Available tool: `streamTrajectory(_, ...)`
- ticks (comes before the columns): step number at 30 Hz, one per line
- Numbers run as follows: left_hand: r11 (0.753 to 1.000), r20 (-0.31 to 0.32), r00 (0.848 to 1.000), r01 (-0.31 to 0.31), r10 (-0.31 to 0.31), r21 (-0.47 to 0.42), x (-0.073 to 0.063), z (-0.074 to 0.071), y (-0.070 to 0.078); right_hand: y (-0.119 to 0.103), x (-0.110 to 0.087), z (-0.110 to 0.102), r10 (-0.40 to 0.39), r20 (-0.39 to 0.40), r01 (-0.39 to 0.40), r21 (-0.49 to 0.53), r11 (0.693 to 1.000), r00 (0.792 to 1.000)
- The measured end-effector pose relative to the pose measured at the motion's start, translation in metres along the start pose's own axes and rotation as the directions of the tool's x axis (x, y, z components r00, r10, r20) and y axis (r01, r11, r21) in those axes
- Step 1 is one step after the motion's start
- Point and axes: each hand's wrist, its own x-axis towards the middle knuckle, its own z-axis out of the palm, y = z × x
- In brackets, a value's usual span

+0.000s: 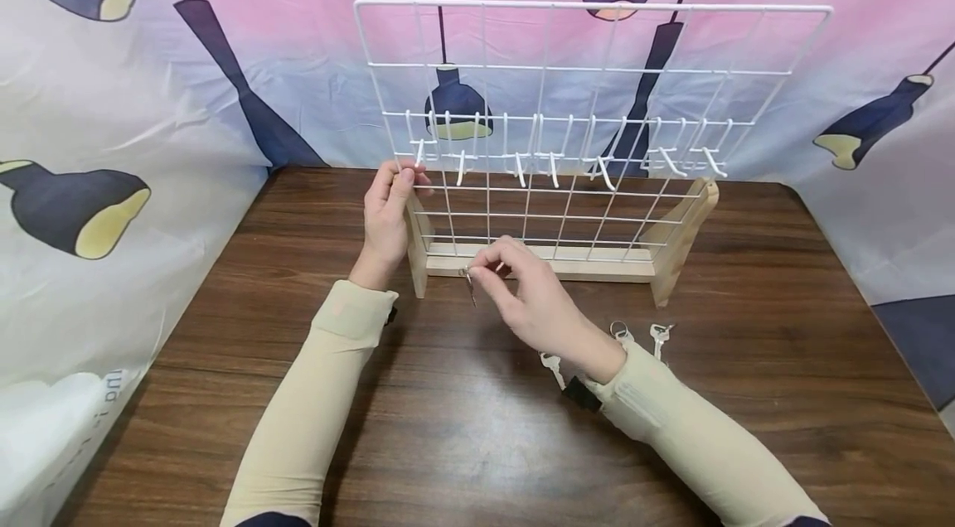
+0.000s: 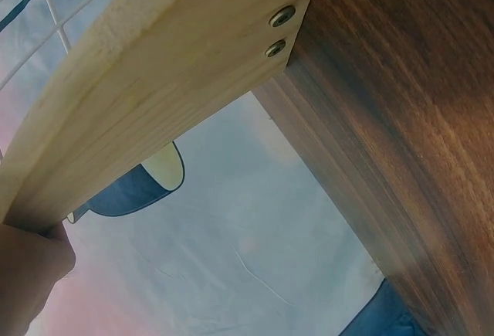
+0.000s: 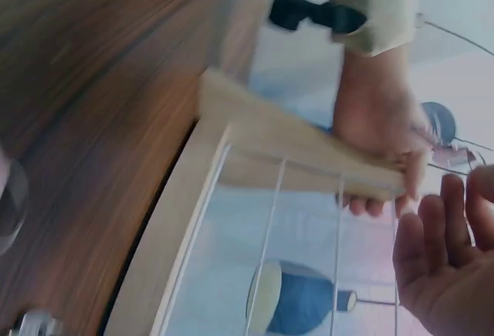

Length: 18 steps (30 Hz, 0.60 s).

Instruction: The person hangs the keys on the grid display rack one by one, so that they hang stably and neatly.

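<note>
While the wire rack (image 1: 582, 268) is gripped at its left post (image 1: 416, 253) by the left hand (image 1: 387, 216), one key (image 1: 470, 287) is pinched in front of it by the right hand (image 1: 533, 295); its hooks (image 1: 553, 166) appear unfilled, and loose keys (image 1: 660, 335) are left on the counter (image 1: 477, 444) nearby.

Between the sleeves, a hand could pass over the near wooden tabletop (image 1: 433, 436); there is also room right of the right upright (image 1: 679, 249). The white wire grid (image 1: 548, 69) bars the way to the far side, its hooks (image 1: 554, 171) jutting nearward. The left hand (image 1: 385, 216) blocks the left upright's (image 1: 416, 258) top; the right hand (image 1: 533, 303) obstructs the base bar's (image 1: 604, 270) near side. Keys (image 1: 553, 367) lie around the right wrist.
</note>
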Motion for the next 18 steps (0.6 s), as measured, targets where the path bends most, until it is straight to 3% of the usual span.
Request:
streamTrajectory(6,1.000,0.015,1.000,0.006,-0.006,0.023,-0.001,0.000,0.002,-0.013,0.015,0.005,0.140,-0.099,-0.117,0.206,0.971,0.985)
streamTrajectory(13,0.999,0.012,1.000,0.000,0.000,0.032,-0.002,0.000,0.002,-0.022,0.028,0.018,0.167,-0.179,-0.097,0.348,0.933,0.969)
streamTrajectory(18,0.999,0.005,1.000,0.005,-0.005,0.036,-0.001,0.000,0.003,-0.027,0.037,0.028,0.215,-0.210,-0.098,0.459,0.883,0.954)
